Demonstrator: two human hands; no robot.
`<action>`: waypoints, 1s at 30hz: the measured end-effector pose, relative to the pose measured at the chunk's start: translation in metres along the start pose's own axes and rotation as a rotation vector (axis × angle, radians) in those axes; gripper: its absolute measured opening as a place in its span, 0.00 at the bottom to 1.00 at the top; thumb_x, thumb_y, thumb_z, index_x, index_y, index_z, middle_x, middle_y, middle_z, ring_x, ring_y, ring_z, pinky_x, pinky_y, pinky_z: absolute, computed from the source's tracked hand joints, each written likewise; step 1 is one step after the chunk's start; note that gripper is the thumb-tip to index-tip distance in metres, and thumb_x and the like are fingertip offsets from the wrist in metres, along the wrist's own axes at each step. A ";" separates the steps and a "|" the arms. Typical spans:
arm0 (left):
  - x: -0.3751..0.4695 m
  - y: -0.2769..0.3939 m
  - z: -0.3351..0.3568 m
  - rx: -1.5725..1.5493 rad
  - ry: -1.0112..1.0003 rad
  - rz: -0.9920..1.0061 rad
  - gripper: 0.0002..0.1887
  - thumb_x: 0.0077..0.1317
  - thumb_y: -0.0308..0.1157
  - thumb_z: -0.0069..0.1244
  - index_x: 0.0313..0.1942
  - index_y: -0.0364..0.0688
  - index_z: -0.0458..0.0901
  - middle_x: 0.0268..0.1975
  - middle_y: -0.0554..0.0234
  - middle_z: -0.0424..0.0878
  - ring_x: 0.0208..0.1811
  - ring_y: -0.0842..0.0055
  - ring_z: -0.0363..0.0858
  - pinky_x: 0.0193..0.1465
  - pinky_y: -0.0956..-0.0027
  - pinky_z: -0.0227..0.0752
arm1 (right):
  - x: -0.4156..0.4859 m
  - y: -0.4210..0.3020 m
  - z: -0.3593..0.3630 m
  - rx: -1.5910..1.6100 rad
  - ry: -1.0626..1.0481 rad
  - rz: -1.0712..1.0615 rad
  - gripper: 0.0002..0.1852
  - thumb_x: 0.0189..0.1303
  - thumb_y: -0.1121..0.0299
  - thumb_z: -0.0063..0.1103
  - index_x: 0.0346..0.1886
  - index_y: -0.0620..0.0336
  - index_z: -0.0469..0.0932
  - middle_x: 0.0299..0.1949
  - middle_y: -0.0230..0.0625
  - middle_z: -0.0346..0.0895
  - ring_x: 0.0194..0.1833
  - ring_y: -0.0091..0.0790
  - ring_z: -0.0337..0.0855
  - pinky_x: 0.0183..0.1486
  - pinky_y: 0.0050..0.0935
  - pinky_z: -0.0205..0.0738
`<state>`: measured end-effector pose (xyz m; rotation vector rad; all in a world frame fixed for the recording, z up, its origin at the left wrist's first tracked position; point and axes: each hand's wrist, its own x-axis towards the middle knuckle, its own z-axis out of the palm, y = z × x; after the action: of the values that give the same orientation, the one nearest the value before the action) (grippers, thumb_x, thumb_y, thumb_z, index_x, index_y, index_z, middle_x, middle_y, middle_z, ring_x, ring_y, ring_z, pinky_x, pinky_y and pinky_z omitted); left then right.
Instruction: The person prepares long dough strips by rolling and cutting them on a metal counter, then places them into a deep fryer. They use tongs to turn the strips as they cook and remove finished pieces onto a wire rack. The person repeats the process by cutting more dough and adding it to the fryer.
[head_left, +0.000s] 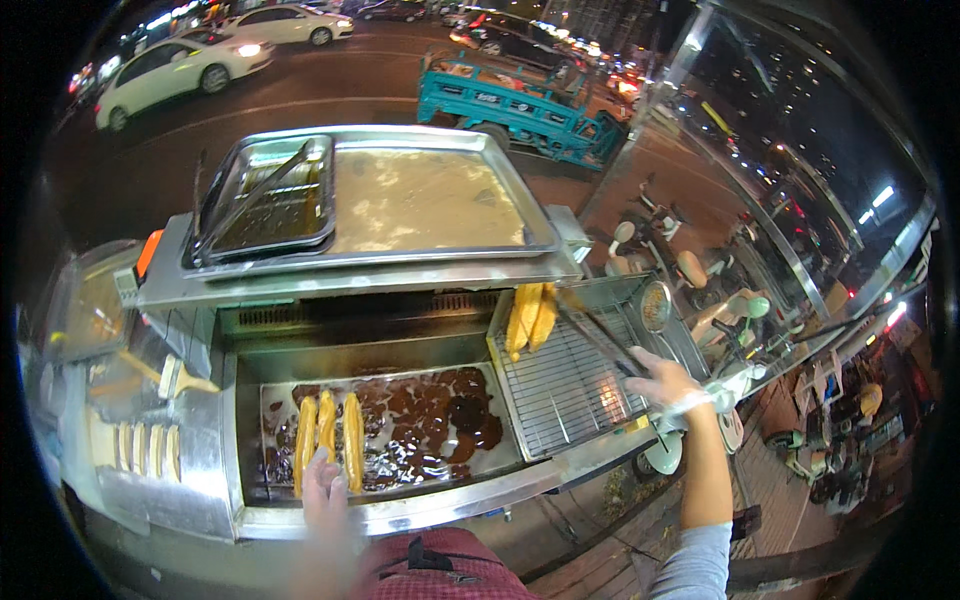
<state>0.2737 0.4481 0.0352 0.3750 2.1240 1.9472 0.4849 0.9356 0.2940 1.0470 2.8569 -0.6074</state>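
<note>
My right hand (670, 384), in a clear plastic glove, grips dark long tongs (600, 337) over the wire draining rack (570, 397). The blurred far end of the tongs is beside several golden fried dough sticks (532, 319), which lean at the rack's back left corner. My left hand (326, 491), gloved too and blurred by motion, hovers at the front edge of the fryer with nothing visible in it. Three fried dough sticks (352, 442) float side by side in the dark oil (420, 420) just beyond its fingers.
Strips of raw dough (142, 450) and a brush (180, 379) lie on the left steel counter (202, 487). On the upper shelf stands a large steel tray (435, 202) with a smaller pan (277, 217). A mesh skimmer (656, 306) rests right of the rack. Beyond are a blue cargo tricycle (510, 105) and cars.
</note>
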 end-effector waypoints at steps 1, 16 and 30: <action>0.000 -0.004 -0.005 0.006 0.013 0.003 0.29 0.72 0.25 0.47 0.73 0.36 0.65 0.56 0.55 0.74 0.54 0.75 0.75 0.61 0.68 0.73 | -0.013 -0.012 -0.004 0.022 0.002 0.039 0.43 0.61 0.48 0.68 0.74 0.66 0.67 0.61 0.65 0.78 0.63 0.55 0.81 0.65 0.38 0.72; 0.002 -0.020 -0.087 -0.043 0.109 -0.062 0.30 0.71 0.24 0.49 0.73 0.33 0.63 0.58 0.52 0.76 0.57 0.70 0.77 0.65 0.65 0.72 | 0.036 -0.130 0.351 0.166 -0.662 -0.130 0.43 0.62 0.45 0.67 0.73 0.65 0.69 0.61 0.59 0.81 0.60 0.53 0.83 0.64 0.42 0.73; -0.007 -0.023 -0.200 0.102 0.243 -0.099 0.30 0.69 0.21 0.47 0.73 0.33 0.64 0.55 0.56 0.77 0.54 0.74 0.76 0.62 0.68 0.72 | 0.048 -0.226 0.419 0.694 -0.786 0.383 0.12 0.69 0.68 0.65 0.52 0.62 0.80 0.23 0.27 0.66 0.21 0.25 0.67 0.19 0.28 0.61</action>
<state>0.2115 0.2568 0.0300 0.0502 2.3472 1.9180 0.2655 0.6513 -0.0221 1.0351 1.7337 -1.5826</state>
